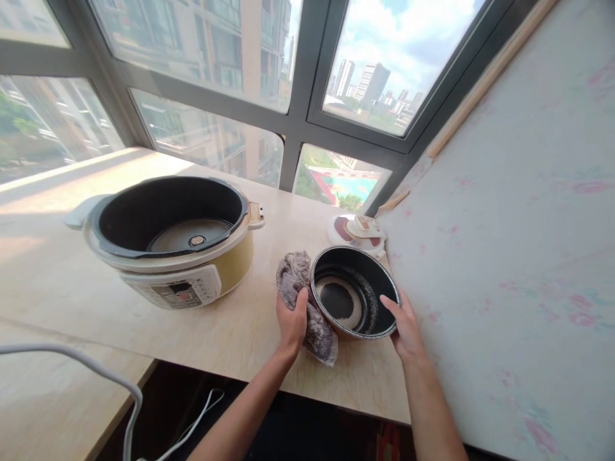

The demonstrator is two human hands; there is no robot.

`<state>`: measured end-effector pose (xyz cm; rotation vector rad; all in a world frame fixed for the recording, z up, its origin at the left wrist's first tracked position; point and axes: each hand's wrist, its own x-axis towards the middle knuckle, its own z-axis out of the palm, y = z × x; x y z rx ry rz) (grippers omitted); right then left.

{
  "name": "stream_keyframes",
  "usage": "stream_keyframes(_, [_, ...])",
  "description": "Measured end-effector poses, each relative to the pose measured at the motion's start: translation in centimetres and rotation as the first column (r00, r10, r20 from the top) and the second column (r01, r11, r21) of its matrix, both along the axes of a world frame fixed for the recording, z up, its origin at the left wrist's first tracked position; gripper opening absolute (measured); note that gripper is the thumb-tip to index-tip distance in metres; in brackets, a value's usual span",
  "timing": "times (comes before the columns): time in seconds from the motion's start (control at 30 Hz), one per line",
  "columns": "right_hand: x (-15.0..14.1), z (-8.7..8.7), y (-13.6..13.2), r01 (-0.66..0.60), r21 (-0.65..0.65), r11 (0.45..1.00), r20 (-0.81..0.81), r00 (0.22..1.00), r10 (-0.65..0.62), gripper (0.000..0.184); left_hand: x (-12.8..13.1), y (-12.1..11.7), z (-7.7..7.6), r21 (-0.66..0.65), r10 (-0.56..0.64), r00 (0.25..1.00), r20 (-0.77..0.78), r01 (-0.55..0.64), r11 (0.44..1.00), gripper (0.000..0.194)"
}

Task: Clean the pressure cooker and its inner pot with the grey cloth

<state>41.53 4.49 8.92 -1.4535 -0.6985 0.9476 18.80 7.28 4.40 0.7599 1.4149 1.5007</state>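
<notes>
My left hand [292,322] is closed on a bunched grey-brown cloth [314,330], which lies against the left side of a dark inner pot [340,304]. The pot's inside is black, with a worn, paler ring on its bottom. At the pot's right rim, my right hand [405,320] grips the wall, thumb inside and fingers around the outside. The pot tilts toward me, and its underside is hidden. Farther left stands the open pressure cooker body [235,259], white and yellow-green with a control panel in front. Its dark inside shows a metal base.
Behind the pot, a white and brown lid [358,230] rests by the papered wall [504,256]. Windows [211,141] border the far side of the pale counter [230,339]. A white cable [96,367] crosses the lower left, near the counter's front edge.
</notes>
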Motion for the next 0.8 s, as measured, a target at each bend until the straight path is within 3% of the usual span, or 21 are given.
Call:
stream_keyframes(0.1, [-0.2, -0.5, -0.3, 0.059, -0.034, 0.998, 0.018, 0.998, -0.059, 0.070, 1.1, -0.7, -0.1, 0.061, 0.055, 0.998, 0.014, -0.056, 0.997, 0.056])
stream_keyframes(0.23, [0.9, -0.2, 1.1, -0.033, -0.090, 0.995, -0.012, 0.999, 0.032, 0.074, 1.0, -0.3, -0.6, 0.073, 0.060, 0.997, 0.044, -0.063, 0.995, 0.048])
stream_keyframes(0.47, [2.7, 0.6, 4.2, -0.200, -0.215, 0.956, -0.035, 0.980, 0.197, 0.088, -1.3, 4.3, -0.2, 0.021, -0.083, 0.993, -0.085, 0.085, 0.996, 0.039])
stream_keyframes(0.63, [3.5, 1.0, 7.4, -0.339, -0.220, 0.915, -0.121, 0.940, 0.319, 0.077, -1.7, 7.3, 0.1, -0.030, -0.255, 0.958, -0.129, 0.253, 0.967, 0.025])
stream_keyframes(0.8, [3.1, 1.4, 9.6, -0.424, -0.208, 0.881, -0.152, 0.904, 0.399, 0.062, -1.9, 8.1, 0.1, -0.025, -0.313, 0.944, -0.104, 0.312, 0.950, 0.022])
